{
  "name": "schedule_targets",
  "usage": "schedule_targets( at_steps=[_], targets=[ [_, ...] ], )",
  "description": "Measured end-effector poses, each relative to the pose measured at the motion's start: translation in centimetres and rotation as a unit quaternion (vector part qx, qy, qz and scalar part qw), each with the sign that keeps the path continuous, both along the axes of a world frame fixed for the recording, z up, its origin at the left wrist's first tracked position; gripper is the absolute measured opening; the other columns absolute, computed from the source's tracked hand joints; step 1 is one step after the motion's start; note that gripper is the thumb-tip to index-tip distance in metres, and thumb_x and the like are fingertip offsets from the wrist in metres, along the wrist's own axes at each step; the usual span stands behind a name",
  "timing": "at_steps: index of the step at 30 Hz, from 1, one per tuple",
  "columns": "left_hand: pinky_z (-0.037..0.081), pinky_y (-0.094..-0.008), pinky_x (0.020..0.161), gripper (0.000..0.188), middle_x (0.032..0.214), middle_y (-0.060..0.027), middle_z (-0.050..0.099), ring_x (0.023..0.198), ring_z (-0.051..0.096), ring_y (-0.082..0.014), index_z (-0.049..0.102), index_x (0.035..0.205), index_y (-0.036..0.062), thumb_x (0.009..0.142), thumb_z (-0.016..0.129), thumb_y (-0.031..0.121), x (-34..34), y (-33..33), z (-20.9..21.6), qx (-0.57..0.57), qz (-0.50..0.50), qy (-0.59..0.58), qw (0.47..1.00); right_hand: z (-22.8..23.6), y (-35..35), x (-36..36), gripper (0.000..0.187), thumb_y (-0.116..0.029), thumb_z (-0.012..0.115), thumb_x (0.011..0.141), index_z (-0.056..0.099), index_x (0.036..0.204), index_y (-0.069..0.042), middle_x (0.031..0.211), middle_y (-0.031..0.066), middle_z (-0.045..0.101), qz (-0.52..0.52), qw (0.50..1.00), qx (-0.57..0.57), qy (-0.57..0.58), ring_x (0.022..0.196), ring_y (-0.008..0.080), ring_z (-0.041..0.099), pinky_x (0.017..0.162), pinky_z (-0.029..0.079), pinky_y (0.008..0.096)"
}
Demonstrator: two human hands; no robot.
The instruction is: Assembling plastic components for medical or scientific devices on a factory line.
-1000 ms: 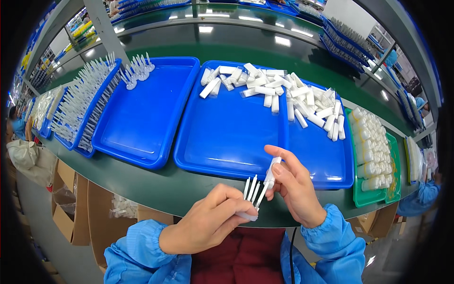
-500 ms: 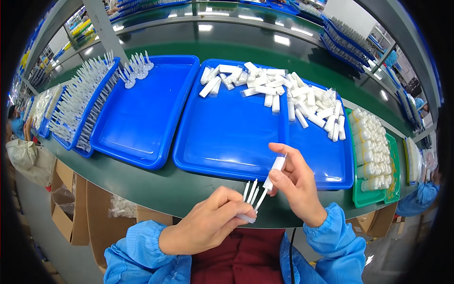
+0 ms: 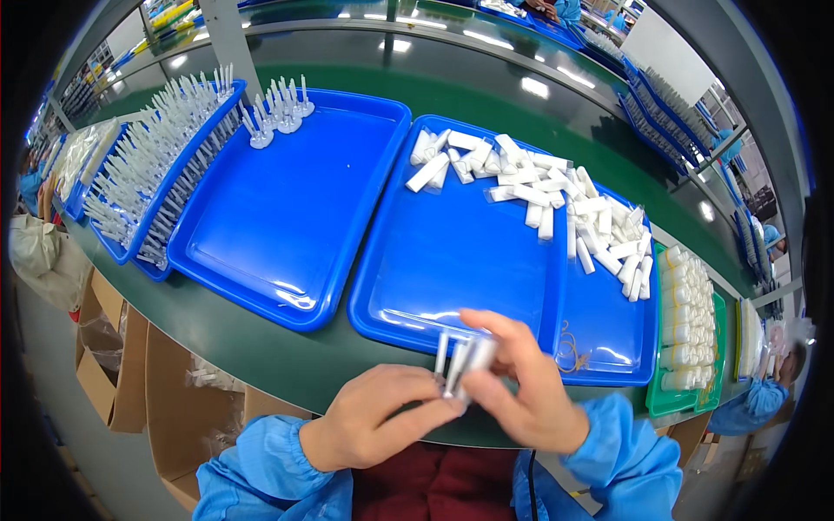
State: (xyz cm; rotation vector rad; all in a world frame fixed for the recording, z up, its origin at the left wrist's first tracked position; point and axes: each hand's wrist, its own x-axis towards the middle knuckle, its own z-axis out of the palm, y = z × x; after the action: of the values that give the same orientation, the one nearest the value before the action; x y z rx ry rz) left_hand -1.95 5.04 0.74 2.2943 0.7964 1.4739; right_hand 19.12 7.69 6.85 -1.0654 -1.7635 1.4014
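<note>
My left hand (image 3: 378,417) pinches the base of a small stand with several thin white rods (image 3: 442,352) standing up from it. The base is mostly hidden by my fingers. Close against it, my right hand (image 3: 530,395) is closed on a white tube (image 3: 480,350), which is blurred and upright beside or over the rods; I cannot tell which. Both hands meet just in front of the middle blue tray (image 3: 408,326). Along that tray's far side lies a heap of white tubes in clear wrapping (image 3: 526,187).
On the left, a blue tray (image 3: 287,317) has a few rod stands (image 3: 278,108) in its far corner, next to a crowded tray of stands (image 3: 156,165). Bundled white tubes (image 3: 686,321) fill a green tray (image 3: 665,399). Tan rubber bands (image 3: 569,352) lie in the right blue tray. Cardboard boxes (image 3: 178,408) stand below.
The tube in my right hand has moved left and down, up against the rods, and is now upright. My view has shifted, and rubber bands now show in the right blue tray.
</note>
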Motion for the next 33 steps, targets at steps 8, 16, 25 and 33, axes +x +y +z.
schedule_targets(
  at_steps=[8,16,25,33],
  targets=[
    [0.048,-0.0325,0.064,0.038,0.096,-0.0049,0.063,0.08,0.064,-0.021,0.072,0.105,0.0083,0.07,0.081,-0.003,-0.4,0.2,-0.8,-0.038,0.125,-0.002,0.991,-3.3,19.3,-4.7,0.039,-0.001,0.065,0.082,0.064,0.121,-0.005,0.114,0.0085,0.064,-0.019,0.733,0.585,-0.347,0.111,0.026,0.057,0.096,0.044,0.042],
    [0.049,-0.0326,0.065,0.032,0.095,-0.0039,0.064,0.08,0.064,-0.0211,0.074,0.104,0.0085,0.074,0.081,-0.001,-1.6,-0.4,-0.8,-0.094,0.124,-0.027,0.987,-0.8,12.7,-2.9,0.024,-0.013,0.07,0.09,0.066,0.113,-0.006,0.102,0.0065,0.069,0.075,0.859,0.4,-0.311,0.101,0.0238,0.061,0.099,0.043,0.0377],
    [0.05,-0.0303,0.073,0.037,0.1,-0.0032,0.067,0.086,0.063,-0.0185,0.079,0.107,0.0109,0.075,0.078,-0.007,-0.2,-0.7,2.6,-0.201,-0.105,-0.069,0.972,-0.3,5.2,3.5,0.04,-0.029,0.054,0.107,0.067,0.082,-0.001,0.078,0.0021,0.059,-0.057,0.997,-0.022,-0.053,0.078,0.0105,0.053,0.069,0.042,0.0283],
    [0.049,-0.0326,0.077,0.038,0.101,-0.0031,0.069,0.088,0.064,-0.0215,0.078,0.109,0.0111,0.076,0.077,-0.006,1.2,-1.2,3.1,-0.175,-0.146,-0.013,0.974,-0.7,3.7,4.4,0.041,-0.026,0.055,0.106,0.064,0.071,-0.005,0.069,0.0024,0.052,-0.032,0.995,0.067,-0.066,0.076,0.0156,0.048,0.079,0.038,0.0321]
  ],
)
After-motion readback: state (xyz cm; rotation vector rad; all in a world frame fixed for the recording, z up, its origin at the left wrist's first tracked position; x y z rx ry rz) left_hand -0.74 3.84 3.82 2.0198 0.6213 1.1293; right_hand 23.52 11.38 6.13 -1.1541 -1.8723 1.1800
